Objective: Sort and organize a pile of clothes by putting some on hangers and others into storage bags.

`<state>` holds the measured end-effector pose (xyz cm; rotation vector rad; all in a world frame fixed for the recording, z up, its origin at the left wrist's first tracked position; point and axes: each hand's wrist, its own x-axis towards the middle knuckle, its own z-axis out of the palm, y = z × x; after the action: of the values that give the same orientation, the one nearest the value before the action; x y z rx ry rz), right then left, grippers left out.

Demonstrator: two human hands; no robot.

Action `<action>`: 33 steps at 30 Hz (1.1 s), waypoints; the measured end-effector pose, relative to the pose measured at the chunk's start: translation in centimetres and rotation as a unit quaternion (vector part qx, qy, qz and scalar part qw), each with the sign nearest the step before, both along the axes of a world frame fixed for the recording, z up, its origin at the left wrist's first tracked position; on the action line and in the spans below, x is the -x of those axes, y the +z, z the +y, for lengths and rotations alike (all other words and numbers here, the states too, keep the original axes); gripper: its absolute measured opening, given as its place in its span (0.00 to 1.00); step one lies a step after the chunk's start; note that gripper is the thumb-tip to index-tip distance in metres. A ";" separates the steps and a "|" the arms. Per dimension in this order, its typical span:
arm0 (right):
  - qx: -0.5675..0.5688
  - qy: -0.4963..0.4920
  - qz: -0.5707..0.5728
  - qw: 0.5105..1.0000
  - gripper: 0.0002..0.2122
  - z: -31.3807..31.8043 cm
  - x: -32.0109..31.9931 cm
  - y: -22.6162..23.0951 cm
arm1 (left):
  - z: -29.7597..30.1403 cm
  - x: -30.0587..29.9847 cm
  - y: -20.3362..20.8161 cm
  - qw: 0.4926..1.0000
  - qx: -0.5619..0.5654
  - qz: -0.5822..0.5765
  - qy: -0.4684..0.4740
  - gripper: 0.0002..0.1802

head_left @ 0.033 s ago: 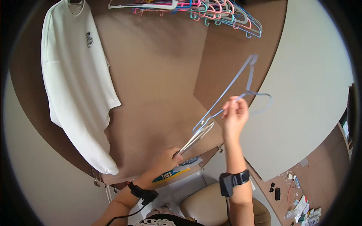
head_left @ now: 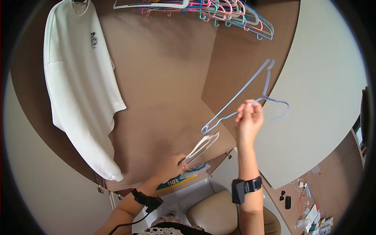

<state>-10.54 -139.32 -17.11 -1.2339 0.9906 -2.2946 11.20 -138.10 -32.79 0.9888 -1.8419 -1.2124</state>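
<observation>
Blue hanger [head_left: 237, 94] at two o'clock is pinched by the right hand [head_left: 250, 117], the left hand [head_left: 171, 166] at seven wraps a white hanger [head_left: 196, 148], apparently mid-sorting, and moving on calls for untangled ends.

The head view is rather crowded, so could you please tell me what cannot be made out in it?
In the head view:
- Blue hanger: its hook tip is blurred.
- White hanger: its near end is covered by the left hand.
- Upper hangers: their number; they overlap and the top edge cuts them off.
- Lower-right items: too small to identify.
</observation>
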 end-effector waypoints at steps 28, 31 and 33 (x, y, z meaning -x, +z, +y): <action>-0.136 -0.067 -0.028 0.988 0.06 12.8 5.7 -10.9 | -18.8 -3.8 43.6 0.871 0.210 0.424 0.134 0.12; -0.123 -0.094 -0.022 0.988 0.05 13.9 5.2 -10.8 | -19.8 -1.9 45.2 0.863 0.206 0.423 0.183 0.12; -0.131 -0.093 -0.033 0.986 0.05 14.7 5.0 -10.7 | -20.8 -1.2 45.7 0.853 0.197 0.447 0.181 0.12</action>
<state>-15.50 -124.67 -27.78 -0.9895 1.3841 -2.2309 12.39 -158.93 12.92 0.3798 -1.0213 -0.7914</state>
